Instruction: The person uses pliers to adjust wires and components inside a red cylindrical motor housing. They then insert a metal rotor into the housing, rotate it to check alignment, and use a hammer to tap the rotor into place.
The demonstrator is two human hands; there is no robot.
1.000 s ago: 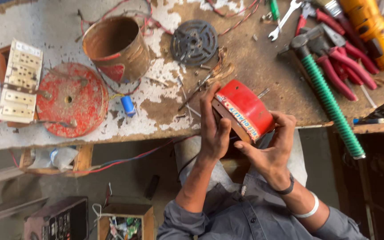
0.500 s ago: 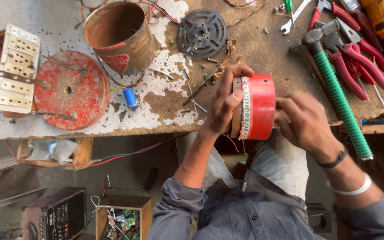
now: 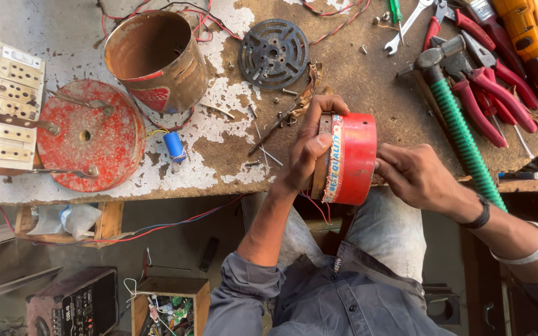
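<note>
Plainly, left hand and right hand clamp the red housing, right grip seemingly curled shut.

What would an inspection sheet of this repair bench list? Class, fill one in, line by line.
Surface: worn wooden bench with flaking white paint.
Job's things: red cylindrical metal housing with a printed band, held on its side at the bench's near edge.
Clutter: rusty open can, round red metal cover, dark perforated disc, small blue capacitor, white switch board, green-handled hammer, red-handled pliers, spanner, yellow power tool, loose screws.
Grippers: left hand grips the housing's open end; right hand touches its closed end.
Cables: red wires on the bench; more hang below.
Surroundings: wooden box of parts on the floor.
</note>
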